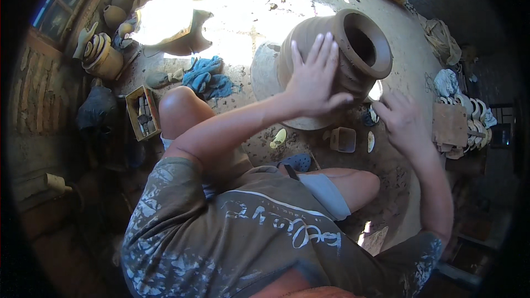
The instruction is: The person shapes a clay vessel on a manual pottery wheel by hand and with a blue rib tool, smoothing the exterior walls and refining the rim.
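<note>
Clay pot (353,49), brown and wide-mouthed, sits tilted on a pale round wheel (264,72), its mouth pointing toward one o'clock and its long axis running from seven to one. Left hand (314,80) lies flat against the pot's wall, fingers spread and grasping nothing. Right hand (402,118) hangs open just off the pot's lower side at about four o'clock, fingers loosely bent, and whether it touches the clay cannot be told. Of the two, the left is the nearer. Below the wheel lie a small square tub (343,139) and clay scraps on the dusty earthen floor (259,8). At nine o'clock are blue rags (207,77), then a wooden tool box (143,113); more pots (105,55) stand at ten.
</note>
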The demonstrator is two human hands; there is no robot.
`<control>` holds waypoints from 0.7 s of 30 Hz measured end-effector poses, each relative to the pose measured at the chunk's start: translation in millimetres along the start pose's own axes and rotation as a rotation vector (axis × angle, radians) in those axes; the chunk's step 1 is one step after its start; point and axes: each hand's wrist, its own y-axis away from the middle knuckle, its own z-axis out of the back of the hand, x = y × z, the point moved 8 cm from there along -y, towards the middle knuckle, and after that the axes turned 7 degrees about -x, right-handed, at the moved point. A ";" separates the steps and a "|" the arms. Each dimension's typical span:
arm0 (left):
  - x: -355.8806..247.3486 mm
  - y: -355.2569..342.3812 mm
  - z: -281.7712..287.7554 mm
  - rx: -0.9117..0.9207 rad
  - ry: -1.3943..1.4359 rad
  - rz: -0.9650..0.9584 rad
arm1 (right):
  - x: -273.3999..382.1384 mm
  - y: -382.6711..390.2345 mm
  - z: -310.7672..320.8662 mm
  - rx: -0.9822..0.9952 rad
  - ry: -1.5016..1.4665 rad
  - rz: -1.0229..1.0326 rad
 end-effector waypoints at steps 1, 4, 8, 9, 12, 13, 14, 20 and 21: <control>-17.6 6.9 7.8 0.022 0.095 0.009 | -3.3 16.0 -9.6 -0.036 -0.072 -0.086; -88.7 45.6 10.9 0.274 0.317 -0.453 | 4.6 52.3 -38.9 -0.108 -0.258 -0.241; -102.4 61.4 18.7 0.186 0.612 -0.373 | 10.0 82.4 -60.8 -0.246 -0.554 -0.546; -93.8 48.1 19.6 0.197 0.670 -0.231 | 16.3 83.3 -52.8 -0.300 -0.609 -0.614; -75.8 33.0 2.0 0.339 0.768 0.063 | 33.1 83.7 -61.5 -0.504 -1.021 -0.805; -70.9 32.0 -4.8 0.468 0.855 0.170 | 36.5 88.9 -74.8 -0.540 -1.244 -0.885; -69.5 34.1 -9.7 0.598 0.936 0.282 | 37.6 90.2 -78.3 -0.563 -1.341 -0.929; -51.0 23.0 11.7 0.514 0.830 0.330 | 55.1 81.5 -116.1 -0.284 -1.866 -1.014; -51.5 13.7 22.2 0.473 0.734 0.187 | 62.4 78.5 -123.3 -0.178 -1.920 -0.936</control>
